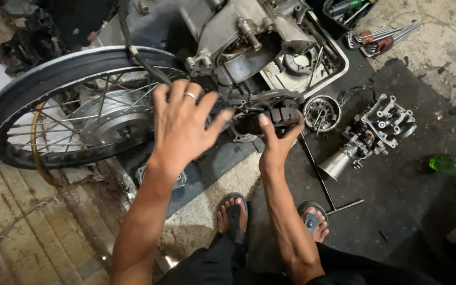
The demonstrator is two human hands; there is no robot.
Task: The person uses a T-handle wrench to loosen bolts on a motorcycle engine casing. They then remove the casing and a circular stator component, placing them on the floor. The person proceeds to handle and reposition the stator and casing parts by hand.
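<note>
A stained concrete workshop floor (pixel 449 31), partly covered by a dark mat (pixel 397 184), holds a stripped motorcycle and its scattered parts. A person squats in black sandals (pixel 233 211), both bare arms stretched toward the machine.

The left hand (pixel 180 124) is spread wide, fingers (pixel 160 97) fanned apart and gripping nothing; a silver ring (pixel 190 96) sits on one finger. Just beyond those fingertips a black cable (pixel 143 63) crosses the tyre of the spoked rear wheel (pixel 69 105), which lies to the left of the hand. Whether the fingertips touch the cable or the tyre cannot be told.

The right hand (pixel 278 140) is closed around a dark, ribbed engine part (pixel 270 119), thumb pressed on its near face and the other fingers curled over its far end. The part sits directly beneath the bare grey engine casing (pixel 249 37), just right of the left hand's outstretched thumb.

To the right of the right hand's fingers lies a round metal rotor (pixel 321 112), close beside them. Farther right rests a cylinder head (pixel 386 124) with a metal funnel-shaped piece (pixel 338 162) near it. A long T-handle wrench (pixel 325 184) lies on the mat below the wrist. Beyond the fingers, a white tray (pixel 339 71) holds small parts, and a bundle of wrenches (pixel 381 39) lies near the top. A green object (pixel 440 161) sits well apart at right.
</note>
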